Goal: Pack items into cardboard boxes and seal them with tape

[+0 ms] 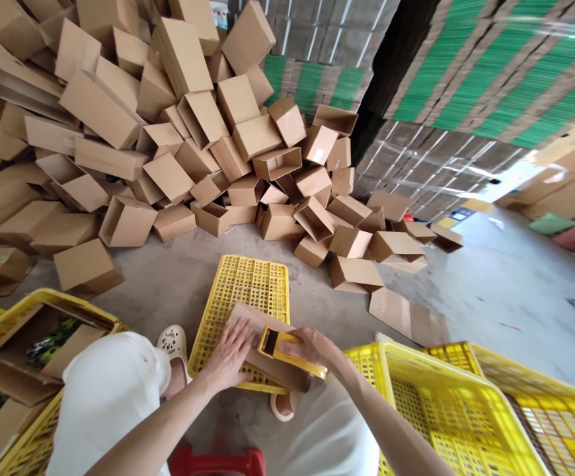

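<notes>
below, crate on floor (boxes beyond), left hand flat on carton, right hand around tool

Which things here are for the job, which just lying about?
In use:
brown cardboard box, under left hand
yellow, black-ended handheld tool, in right hand
perforated yellow plastic crate, beneath the box

Apparently lying about:
heaped brown cardboard boxes
flat brown cardboard piece

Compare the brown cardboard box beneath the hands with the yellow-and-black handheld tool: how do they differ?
The brown cardboard box looks larger than the yellow-and-black handheld tool. The left hand rests on the box; the right hand grips the tool. Both look elongated.
</notes>
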A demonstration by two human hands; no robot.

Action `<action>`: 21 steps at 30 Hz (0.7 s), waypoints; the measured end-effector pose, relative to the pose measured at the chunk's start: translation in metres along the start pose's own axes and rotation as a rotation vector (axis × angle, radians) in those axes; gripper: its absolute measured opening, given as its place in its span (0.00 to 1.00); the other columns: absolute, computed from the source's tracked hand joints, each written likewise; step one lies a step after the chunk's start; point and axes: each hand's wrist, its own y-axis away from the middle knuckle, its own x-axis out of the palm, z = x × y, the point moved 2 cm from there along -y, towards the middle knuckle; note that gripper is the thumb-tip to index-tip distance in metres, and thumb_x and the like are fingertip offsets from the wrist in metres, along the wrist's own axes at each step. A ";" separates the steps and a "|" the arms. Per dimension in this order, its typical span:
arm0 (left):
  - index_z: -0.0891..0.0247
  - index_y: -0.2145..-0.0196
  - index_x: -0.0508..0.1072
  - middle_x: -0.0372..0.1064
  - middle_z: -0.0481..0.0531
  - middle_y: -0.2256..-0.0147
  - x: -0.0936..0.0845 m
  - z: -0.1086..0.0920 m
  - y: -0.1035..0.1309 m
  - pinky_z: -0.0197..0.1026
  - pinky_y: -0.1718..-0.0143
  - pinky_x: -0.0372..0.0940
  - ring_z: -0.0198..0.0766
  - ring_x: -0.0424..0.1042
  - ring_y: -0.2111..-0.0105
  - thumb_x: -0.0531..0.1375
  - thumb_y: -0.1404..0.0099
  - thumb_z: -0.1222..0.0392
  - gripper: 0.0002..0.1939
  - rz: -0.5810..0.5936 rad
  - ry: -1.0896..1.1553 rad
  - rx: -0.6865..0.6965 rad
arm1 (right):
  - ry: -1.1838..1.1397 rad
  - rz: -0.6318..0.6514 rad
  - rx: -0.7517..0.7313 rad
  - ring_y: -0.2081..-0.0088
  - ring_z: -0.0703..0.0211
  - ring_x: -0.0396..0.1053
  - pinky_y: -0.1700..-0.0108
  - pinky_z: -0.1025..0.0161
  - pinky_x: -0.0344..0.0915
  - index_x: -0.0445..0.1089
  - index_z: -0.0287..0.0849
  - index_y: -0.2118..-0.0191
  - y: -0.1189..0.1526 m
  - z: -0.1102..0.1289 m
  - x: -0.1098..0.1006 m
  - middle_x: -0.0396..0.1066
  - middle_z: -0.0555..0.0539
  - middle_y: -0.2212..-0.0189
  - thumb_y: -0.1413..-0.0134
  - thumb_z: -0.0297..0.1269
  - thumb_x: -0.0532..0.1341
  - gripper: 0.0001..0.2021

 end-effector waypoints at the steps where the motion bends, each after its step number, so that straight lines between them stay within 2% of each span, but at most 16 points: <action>1: 0.60 0.22 0.43 0.36 0.68 0.22 0.001 0.000 0.000 0.71 0.26 0.43 0.66 0.38 0.23 0.75 0.43 0.44 0.64 0.003 0.003 -0.001 | -0.029 0.019 -0.020 0.58 0.50 0.80 0.62 0.64 0.69 0.82 0.49 0.49 0.002 -0.005 0.000 0.84 0.47 0.61 0.36 0.56 0.62 0.20; 3: 0.59 0.21 0.40 0.37 0.67 0.22 0.003 0.001 0.000 0.71 0.26 0.43 0.65 0.38 0.23 0.75 0.42 0.44 0.65 0.005 0.009 -0.007 | -0.047 0.029 -0.042 0.57 0.48 0.81 0.60 0.62 0.69 0.81 0.49 0.46 0.004 -0.012 0.000 0.84 0.46 0.59 0.35 0.57 0.61 0.22; 6: 0.56 0.21 0.39 0.36 0.66 0.22 0.004 0.000 0.000 0.71 0.26 0.44 0.65 0.39 0.23 0.76 0.44 0.46 0.67 0.002 0.011 -0.016 | 0.042 -0.026 -0.005 0.53 0.45 0.81 0.56 0.60 0.70 0.80 0.51 0.43 0.006 -0.012 0.001 0.84 0.44 0.56 0.34 0.57 0.61 0.23; 11: 0.51 0.23 0.50 0.31 0.66 0.21 0.008 -0.013 -0.006 0.79 0.29 0.42 0.73 0.38 0.23 0.80 0.50 0.46 0.66 0.005 -0.009 -0.057 | 0.095 -0.028 0.032 0.51 0.45 0.81 0.54 0.60 0.70 0.80 0.51 0.42 0.010 -0.001 0.002 0.84 0.42 0.56 0.33 0.57 0.61 0.23; 16: 0.55 0.22 0.44 0.36 0.64 0.22 0.010 -0.027 -0.017 0.69 0.26 0.47 0.61 0.41 0.22 0.75 0.42 0.46 0.63 0.029 0.042 0.067 | 0.105 -0.038 0.046 0.49 0.44 0.80 0.53 0.61 0.71 0.79 0.54 0.40 0.015 0.000 0.003 0.84 0.42 0.54 0.33 0.55 0.62 0.22; 21: 0.57 0.21 0.39 0.38 0.64 0.22 0.009 -0.024 -0.018 0.67 0.26 0.46 0.58 0.41 0.22 0.74 0.42 0.48 0.64 0.054 0.052 0.056 | 0.018 -0.035 0.006 0.51 0.46 0.81 0.54 0.62 0.70 0.79 0.54 0.41 0.020 -0.008 0.001 0.84 0.45 0.56 0.35 0.56 0.62 0.23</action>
